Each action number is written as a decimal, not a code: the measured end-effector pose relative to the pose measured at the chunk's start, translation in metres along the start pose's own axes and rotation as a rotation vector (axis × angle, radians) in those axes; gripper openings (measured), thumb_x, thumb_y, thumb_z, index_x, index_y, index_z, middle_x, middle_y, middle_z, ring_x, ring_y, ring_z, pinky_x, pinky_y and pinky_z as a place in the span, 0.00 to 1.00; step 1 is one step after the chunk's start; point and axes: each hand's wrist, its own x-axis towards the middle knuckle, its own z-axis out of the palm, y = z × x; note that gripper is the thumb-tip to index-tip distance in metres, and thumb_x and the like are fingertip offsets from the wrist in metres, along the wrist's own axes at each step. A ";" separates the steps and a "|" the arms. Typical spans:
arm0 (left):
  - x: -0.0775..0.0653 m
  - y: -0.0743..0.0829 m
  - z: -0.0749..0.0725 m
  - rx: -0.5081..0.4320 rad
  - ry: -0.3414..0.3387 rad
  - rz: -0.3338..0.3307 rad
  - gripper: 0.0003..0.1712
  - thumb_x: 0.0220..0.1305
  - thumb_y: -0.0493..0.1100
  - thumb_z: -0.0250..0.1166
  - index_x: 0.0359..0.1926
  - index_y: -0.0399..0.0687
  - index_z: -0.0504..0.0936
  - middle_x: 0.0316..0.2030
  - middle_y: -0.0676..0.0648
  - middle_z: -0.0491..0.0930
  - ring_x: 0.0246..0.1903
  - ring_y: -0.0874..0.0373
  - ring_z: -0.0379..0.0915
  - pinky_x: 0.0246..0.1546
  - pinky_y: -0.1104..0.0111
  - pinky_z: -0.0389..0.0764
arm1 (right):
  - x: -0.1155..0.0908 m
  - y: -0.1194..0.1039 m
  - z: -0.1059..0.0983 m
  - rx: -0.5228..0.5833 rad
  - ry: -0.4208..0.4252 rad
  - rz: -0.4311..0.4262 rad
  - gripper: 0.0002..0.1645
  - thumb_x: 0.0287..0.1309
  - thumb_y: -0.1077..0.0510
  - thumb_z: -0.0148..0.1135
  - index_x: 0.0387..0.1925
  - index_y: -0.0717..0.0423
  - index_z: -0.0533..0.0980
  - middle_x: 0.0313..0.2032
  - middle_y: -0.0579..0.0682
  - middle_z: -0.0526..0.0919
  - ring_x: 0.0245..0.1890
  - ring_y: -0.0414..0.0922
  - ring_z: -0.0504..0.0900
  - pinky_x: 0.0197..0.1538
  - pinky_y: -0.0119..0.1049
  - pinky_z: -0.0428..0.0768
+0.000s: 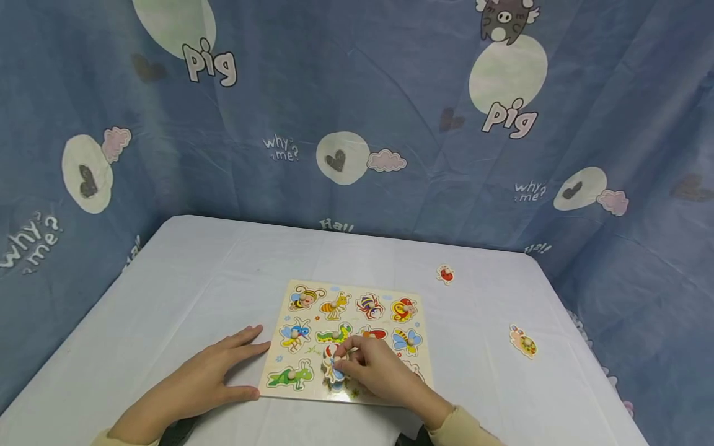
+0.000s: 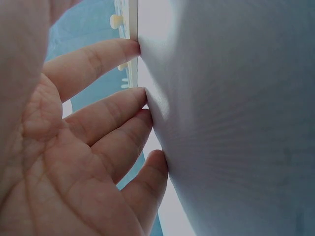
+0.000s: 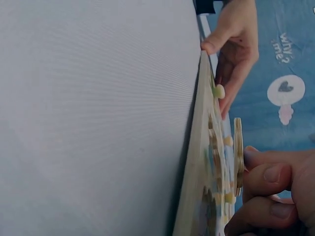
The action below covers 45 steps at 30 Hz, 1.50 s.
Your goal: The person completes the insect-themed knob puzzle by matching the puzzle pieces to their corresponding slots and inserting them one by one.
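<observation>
A wooden peg puzzle board (image 1: 346,290) with insect pictures lies on the white table. My right hand (image 1: 382,368) pinches a puzzle piece (image 1: 336,370) with red, white and blue on it over the bottom row. Seen edge-on in the right wrist view, that piece (image 3: 238,152) stands slightly off the board, parallel to its face. My left hand (image 1: 214,368) lies on the table with fingers spread, thumb and fingertips right at the board's left edge. In the left wrist view its fingers (image 2: 110,110) are extended on the cloth. The right hand hides part of the board's lower right.
A red ladybug piece (image 1: 445,274) lies on the table beyond the board's right corner. Farther right is a yellow and green bug piece (image 1: 523,342). Several pegged pieces, such as the green grasshopper (image 1: 291,375), sit in the board. A blue printed curtain (image 1: 357,204) hangs behind the table.
</observation>
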 end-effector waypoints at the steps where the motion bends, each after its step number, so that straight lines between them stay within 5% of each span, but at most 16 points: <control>1: 0.000 0.000 0.000 0.000 0.001 0.002 0.51 0.50 0.71 0.79 0.72 0.54 0.81 0.79 0.41 0.69 0.77 0.32 0.67 0.67 0.32 0.76 | 0.000 0.000 0.001 -0.004 -0.001 0.005 0.06 0.74 0.50 0.68 0.43 0.46 0.82 0.14 0.37 0.69 0.12 0.33 0.63 0.19 0.25 0.62; 45: 0.002 0.001 0.001 0.012 0.008 -0.015 0.51 0.49 0.70 0.81 0.71 0.55 0.81 0.79 0.41 0.69 0.77 0.33 0.67 0.68 0.33 0.76 | 0.000 0.000 0.006 -0.128 -0.020 0.005 0.05 0.70 0.50 0.71 0.40 0.45 0.83 0.14 0.35 0.70 0.15 0.31 0.61 0.23 0.25 0.58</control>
